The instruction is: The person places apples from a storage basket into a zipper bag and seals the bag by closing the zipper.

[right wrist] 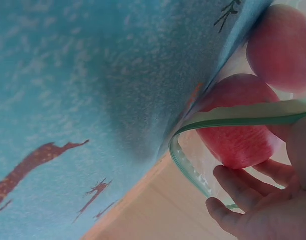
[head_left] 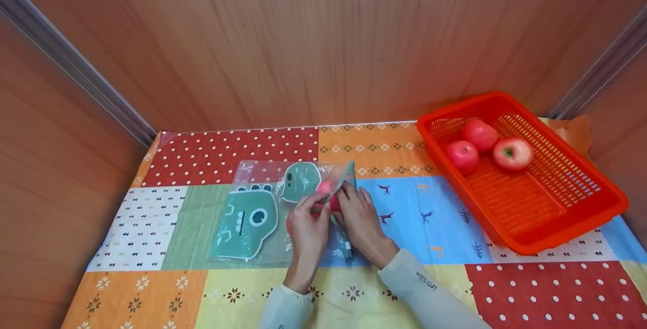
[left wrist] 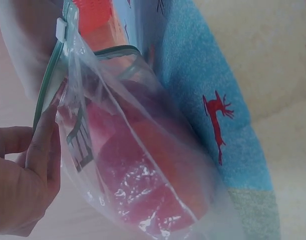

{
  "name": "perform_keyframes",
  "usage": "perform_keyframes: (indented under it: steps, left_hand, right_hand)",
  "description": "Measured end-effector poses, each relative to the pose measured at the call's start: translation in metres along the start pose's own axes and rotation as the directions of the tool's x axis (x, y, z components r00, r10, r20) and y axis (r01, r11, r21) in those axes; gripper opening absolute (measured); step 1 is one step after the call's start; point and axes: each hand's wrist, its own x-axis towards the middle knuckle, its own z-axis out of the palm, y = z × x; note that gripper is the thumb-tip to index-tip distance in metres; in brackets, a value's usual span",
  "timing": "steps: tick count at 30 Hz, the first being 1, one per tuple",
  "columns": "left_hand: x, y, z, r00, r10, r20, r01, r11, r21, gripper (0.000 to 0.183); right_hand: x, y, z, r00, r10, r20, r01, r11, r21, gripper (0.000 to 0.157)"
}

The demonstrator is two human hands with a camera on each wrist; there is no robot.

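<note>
A clear zip bag (head_left: 247, 167) with a green monster print and green zip edges lies flat on the cloth, its mouth toward the right. My left hand (head_left: 309, 228) pinches the rim of the bag's mouth between thumb and fingers. My right hand (head_left: 361, 218) is at the same mouth, its fingers round a red apple (right wrist: 237, 145) just inside the green edge. A second apple (right wrist: 282, 50) lies beside it in the right wrist view. Through the plastic in the left wrist view, a large red apple (left wrist: 143, 175) shows, and a white slider (left wrist: 61, 30) sits on the zip.
An orange-red plastic basket (head_left: 551, 218) stands at the right with three apples (head_left: 513, 153) in its far left part. A patchwork cloth (head_left: 192, 293) covers the table. Wood-grain panels (head_left: 303, 41) rise at the back and both sides.
</note>
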Motion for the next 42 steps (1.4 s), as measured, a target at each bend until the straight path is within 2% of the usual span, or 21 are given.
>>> perform_keyframes:
  steps: [7,13,21,29,34,42]
  left_hand:
    - [-0.001,-0.001,0.0,1.0,0.0,0.005,-0.001,1.0,0.01,0.023]
    - [-0.001,-0.004,-0.001,1.0,0.02,-0.003,-0.02,1.0,0.007,0.022]
    - [-0.002,-0.006,-0.001,1.0,0.016,0.008,-0.016,1.0,-0.005,0.022]
    - [-0.003,-0.005,-0.001,0.999,-0.011,0.032,0.011,1.0,-0.007,0.024]
    - [-0.002,-0.005,-0.001,0.999,-0.013,0.041,0.013,1.0,-0.012,0.023]
    - [0.0,-0.004,0.0,0.998,-0.028,0.063,0.028,1.0,-0.013,0.022]
  right_hand:
    - [-0.009,0.002,-0.005,1.0,0.004,0.007,-0.004,1.0,-0.004,0.069]
    - [-0.02,0.008,-0.015,0.998,-0.045,-0.032,0.042,0.995,-0.089,0.066]
    - [-0.032,0.019,-0.033,0.999,-0.043,0.031,0.048,0.98,-0.191,0.065]
    - [-0.041,0.035,-0.044,0.994,-0.106,-0.038,0.091,0.954,-0.284,0.062]
    - [-0.044,0.041,-0.056,0.994,-0.096,-0.061,0.075,0.958,-0.277,0.057]
    - [-0.045,0.053,-0.085,0.998,-0.011,-0.066,-0.003,0.977,-0.214,0.056]
